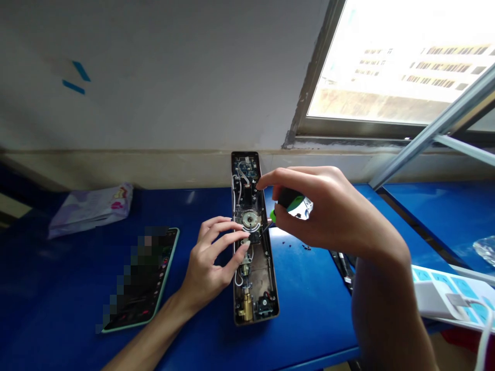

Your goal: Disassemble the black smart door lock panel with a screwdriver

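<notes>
An opened electronic door lock [265, 268] lies lengthwise in front of me, its circuit board, white wires, round disc and brass-coloured cylinder exposed. My left hand [214, 252] reaches over its left edge. The thumb and fingertips come together on parts inside, just below the round disc; exactly what they pinch is partly covered. Closed around a screwdriver [290, 201] with a black and green handle, my right hand [320, 206] is at the lock's right side. The screwdriver's thin shaft points down and left toward the lock's middle; its tip is hard to make out.
Small dark screws [306, 248] lie on the blue table [309, 309] right of the lock. A phone [147, 283] and a soft pale packet [93, 206] are at left. At right are a white power strip [479, 291] with a charger and a metal frame [433, 129]. A wall stands behind.
</notes>
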A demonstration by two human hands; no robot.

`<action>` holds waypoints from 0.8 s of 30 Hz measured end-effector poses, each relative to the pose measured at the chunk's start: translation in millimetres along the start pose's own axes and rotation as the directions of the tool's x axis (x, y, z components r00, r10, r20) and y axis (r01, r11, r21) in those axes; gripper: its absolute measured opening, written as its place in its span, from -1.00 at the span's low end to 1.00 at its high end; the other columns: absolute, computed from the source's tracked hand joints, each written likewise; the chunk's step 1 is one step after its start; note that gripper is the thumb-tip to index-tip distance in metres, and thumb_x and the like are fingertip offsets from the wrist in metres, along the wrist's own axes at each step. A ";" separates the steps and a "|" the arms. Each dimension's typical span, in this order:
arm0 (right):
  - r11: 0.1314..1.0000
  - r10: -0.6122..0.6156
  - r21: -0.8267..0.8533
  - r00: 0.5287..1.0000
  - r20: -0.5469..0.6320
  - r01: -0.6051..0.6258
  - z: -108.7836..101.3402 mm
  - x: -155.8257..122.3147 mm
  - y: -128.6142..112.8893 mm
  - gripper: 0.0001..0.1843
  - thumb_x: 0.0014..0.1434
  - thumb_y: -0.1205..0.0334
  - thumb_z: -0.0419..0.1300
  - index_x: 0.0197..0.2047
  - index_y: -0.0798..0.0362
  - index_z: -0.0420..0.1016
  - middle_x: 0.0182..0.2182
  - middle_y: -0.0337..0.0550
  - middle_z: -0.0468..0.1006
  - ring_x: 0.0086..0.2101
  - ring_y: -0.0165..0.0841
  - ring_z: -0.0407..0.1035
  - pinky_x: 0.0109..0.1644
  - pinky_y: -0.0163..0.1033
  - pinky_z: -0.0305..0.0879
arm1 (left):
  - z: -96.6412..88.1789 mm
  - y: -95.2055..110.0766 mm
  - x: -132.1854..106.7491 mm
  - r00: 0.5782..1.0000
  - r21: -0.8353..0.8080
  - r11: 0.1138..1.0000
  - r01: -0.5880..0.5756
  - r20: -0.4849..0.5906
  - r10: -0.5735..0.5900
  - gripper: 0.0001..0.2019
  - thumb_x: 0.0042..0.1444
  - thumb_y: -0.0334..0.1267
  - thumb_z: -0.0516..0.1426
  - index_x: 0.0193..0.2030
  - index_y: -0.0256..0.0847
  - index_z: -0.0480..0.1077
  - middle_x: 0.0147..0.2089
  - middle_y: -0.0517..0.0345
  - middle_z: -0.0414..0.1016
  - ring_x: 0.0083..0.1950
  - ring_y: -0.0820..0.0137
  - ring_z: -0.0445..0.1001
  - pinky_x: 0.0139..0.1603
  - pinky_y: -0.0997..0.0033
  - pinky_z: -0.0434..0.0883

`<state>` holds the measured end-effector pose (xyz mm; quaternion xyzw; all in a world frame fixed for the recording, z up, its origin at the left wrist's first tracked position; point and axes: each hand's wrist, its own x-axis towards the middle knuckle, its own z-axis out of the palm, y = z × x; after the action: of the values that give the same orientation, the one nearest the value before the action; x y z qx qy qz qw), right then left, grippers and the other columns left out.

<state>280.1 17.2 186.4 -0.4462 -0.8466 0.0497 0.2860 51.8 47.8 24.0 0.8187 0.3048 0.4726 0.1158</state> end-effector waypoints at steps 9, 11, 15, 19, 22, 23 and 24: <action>1.000 -0.005 -0.019 0.996 -0.087 0.003 -9.3 -4.2 -2.4 -0.64 0.17 0.47 0.22 0.03 0.13 0.62 -0.28 -0.20 0.67 -0.35 -0.42 0.53 -0.25 -0.30 0.41 | -0.3 1.1 0.2 1.000 -0.004 1.000 -0.007 -0.008 0.007 -0.84 0.30 -0.39 0.29 -0.02 -0.09 0.57 0.01 0.09 0.62 0.17 0.20 0.47 0.26 0.08 0.46; 1.000 -0.013 -0.019 0.991 -0.132 0.011 -12.0 -5.9 -4.5 -0.66 0.17 0.47 0.22 0.01 0.12 0.62 -0.29 -0.21 0.68 -0.36 -0.42 0.53 -0.25 -0.29 0.44 | -0.1 1.5 1.0 1.000 -0.003 1.000 -0.016 -0.013 0.016 -0.83 0.30 -0.39 0.29 -0.01 -0.11 0.57 0.01 0.08 0.62 0.17 0.19 0.47 0.26 0.08 0.46; 0.998 -0.066 0.003 0.974 -0.215 0.068 -15.4 -7.3 -9.3 -0.65 0.11 0.48 0.24 -0.02 0.11 0.62 -0.32 -0.24 0.67 -0.36 -0.41 0.55 -0.24 -0.28 0.48 | -0.7 1.5 1.5 0.999 0.003 0.999 -0.038 -0.013 0.038 -0.82 0.30 -0.37 0.31 0.02 -0.12 0.57 0.01 0.07 0.62 0.17 0.19 0.46 0.26 0.08 0.46; 0.995 -0.091 0.012 0.968 -0.232 0.097 -14.1 -6.4 -13.5 -0.64 0.11 0.50 0.23 -0.04 0.07 0.62 -0.32 -0.26 0.68 -0.38 -0.43 0.55 -0.26 -0.30 0.48 | -1.1 0.4 1.1 0.998 -0.005 0.998 -0.068 -0.010 0.068 -0.80 0.28 -0.34 0.33 0.03 -0.12 0.57 0.02 0.07 0.62 0.18 0.19 0.44 0.25 0.10 0.46; 0.992 -0.096 0.063 0.973 -0.210 0.112 -11.0 -5.6 -14.5 -0.63 0.12 0.51 0.23 -0.02 0.10 0.61 -0.30 -0.23 0.69 -0.35 -0.41 0.57 -0.26 -0.29 0.50 | -0.6 -1.0 1.0 0.997 -0.022 0.996 -0.081 -0.009 0.081 -0.82 0.28 -0.39 0.33 -0.01 -0.11 0.58 0.01 0.10 0.63 0.18 0.22 0.44 0.25 0.14 0.45; 0.989 -0.104 0.080 0.972 -0.209 0.123 -10.0 -5.4 -14.5 -0.63 0.12 0.51 0.23 -0.01 0.12 0.61 -0.29 -0.21 0.70 -0.34 -0.41 0.57 -0.26 -0.28 0.50 | -0.5 -1.5 0.9 0.996 -0.026 0.996 -0.085 -0.012 0.084 -0.82 0.28 -0.42 0.32 -0.02 -0.10 0.58 0.00 0.11 0.63 0.17 0.23 0.45 0.25 0.15 0.45; 0.987 -0.109 0.090 0.972 -0.206 0.130 -9.4 -5.3 -14.6 -0.63 0.12 0.51 0.23 0.00 0.14 0.61 -0.28 -0.20 0.70 -0.33 -0.40 0.57 -0.25 -0.28 0.50 | -0.4 -1.9 0.8 0.996 -0.028 0.996 -0.087 -0.015 0.087 -0.81 0.28 -0.44 0.32 -0.04 -0.10 0.58 0.00 0.12 0.64 0.16 0.24 0.45 0.24 0.15 0.45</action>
<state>276.8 2.6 196.9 -0.3819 -0.8350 0.0306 0.3950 51.0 49.8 23.8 0.8261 0.2628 0.4873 0.1049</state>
